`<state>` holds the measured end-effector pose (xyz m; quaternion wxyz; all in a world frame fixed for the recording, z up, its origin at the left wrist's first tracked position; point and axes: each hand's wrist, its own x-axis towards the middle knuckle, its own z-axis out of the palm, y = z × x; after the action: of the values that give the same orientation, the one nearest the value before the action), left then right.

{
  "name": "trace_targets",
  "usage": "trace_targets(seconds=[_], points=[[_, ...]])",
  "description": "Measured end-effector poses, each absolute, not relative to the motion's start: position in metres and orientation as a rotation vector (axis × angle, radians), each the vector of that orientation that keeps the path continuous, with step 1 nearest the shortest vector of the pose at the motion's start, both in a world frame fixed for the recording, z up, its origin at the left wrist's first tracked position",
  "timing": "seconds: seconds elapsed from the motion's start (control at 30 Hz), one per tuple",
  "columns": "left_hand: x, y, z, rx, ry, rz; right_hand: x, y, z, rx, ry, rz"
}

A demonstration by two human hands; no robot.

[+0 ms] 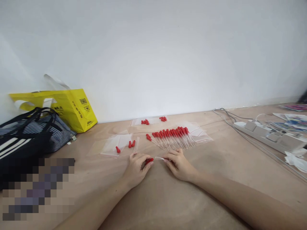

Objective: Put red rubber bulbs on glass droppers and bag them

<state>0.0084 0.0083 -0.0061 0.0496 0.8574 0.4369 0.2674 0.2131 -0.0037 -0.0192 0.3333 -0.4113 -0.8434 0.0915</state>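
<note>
My left hand (139,166) pinches a red rubber dropper bulb (149,160) between thumb and fingers. Facing it, my right hand (178,164) is closed on a thin clear dropper tube (158,158), whose end points at the bulb with a small gap between. Beyond my hands lies a row of assembled droppers (172,137), red bulbs away from me and clear tubes toward me. Loose red bulbs (131,144) and a few clear tubes (137,144) lie past my left hand, by a clear plastic bag (114,145).
Near the wall, more red bulbs (145,122) rest on a clear bag (136,122). A yellow bag (79,110) and a dark striped bag (55,135) stand at left. At right are a white power strip (271,137), grey cables (249,140) and crumpled tissue (297,161).
</note>
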Motion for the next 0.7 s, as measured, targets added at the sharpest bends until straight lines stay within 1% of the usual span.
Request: trace_targets(seconds=[0.37,0.7], points=[[0.0101,0.0061,-0.0079,2.666,1.19,0.877,0.2099,-0.0054,-0.0195,-0.989,-2.284,0.195],[0.0108,0.0034,-0.009,2.794,1.068,0.817,0.2155,0.0015,-0.0174,-0.846,-2.402,-0.241]])
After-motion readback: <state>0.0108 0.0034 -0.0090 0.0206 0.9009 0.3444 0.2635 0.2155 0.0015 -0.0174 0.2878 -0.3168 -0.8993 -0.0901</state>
